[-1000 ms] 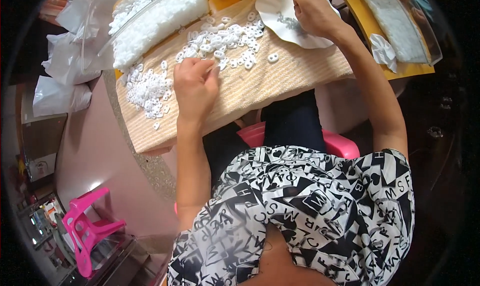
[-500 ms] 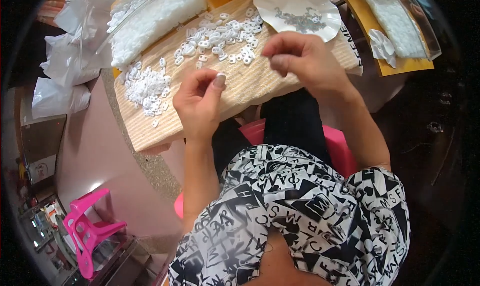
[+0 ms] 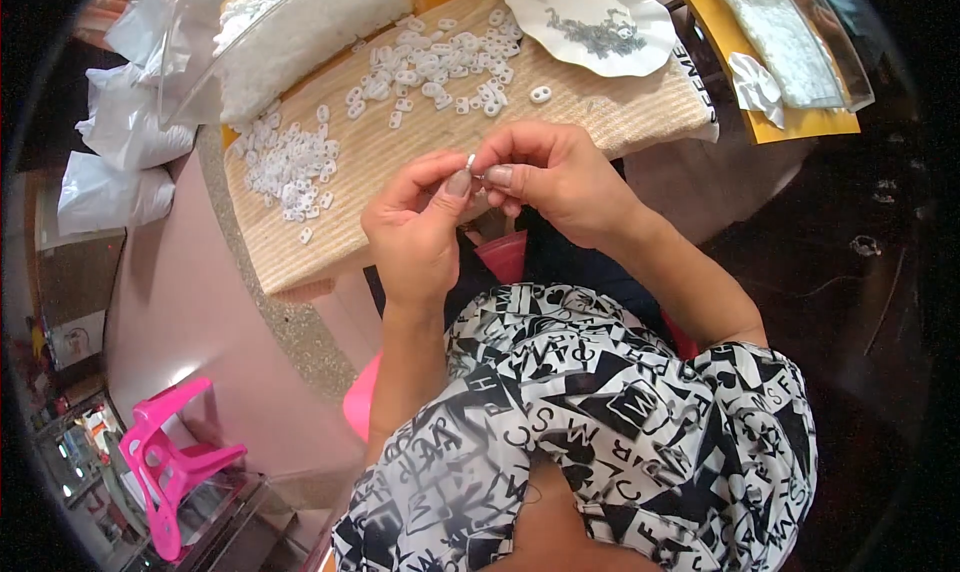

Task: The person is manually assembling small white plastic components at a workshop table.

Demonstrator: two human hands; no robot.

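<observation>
My left hand [image 3: 415, 222] pinches a small white plastic piece [image 3: 470, 161] between thumb and forefinger, just past the table's near edge. Closed against it is my right hand [image 3: 570, 187], its thumb and forefinger pinching something tiny at the white piece; the fingers mostly hide it. Beyond both hands, a spread of white oval two-hole plastic pieces [image 3: 440, 64] covers part of the table cloth. One such oval piece [image 3: 541, 95] lies apart, above my right hand. To the left is a heap of smaller white pieces [image 3: 285, 172].
A white wavy-rimmed plate [image 3: 655, 37] holds small dark grey parts [image 3: 600, 38] at the far right of the ribbed beige cloth [image 3: 290, 257]. Clear bins of white pieces [image 3: 310, 52] stand at the far left. White bags [image 3: 115, 192] and a pink stool [image 3: 170, 462] are on the left.
My right hand has come down and left from near the plate to meet my left hand. The left hand has shifted slightly right, keeping its white piece.
</observation>
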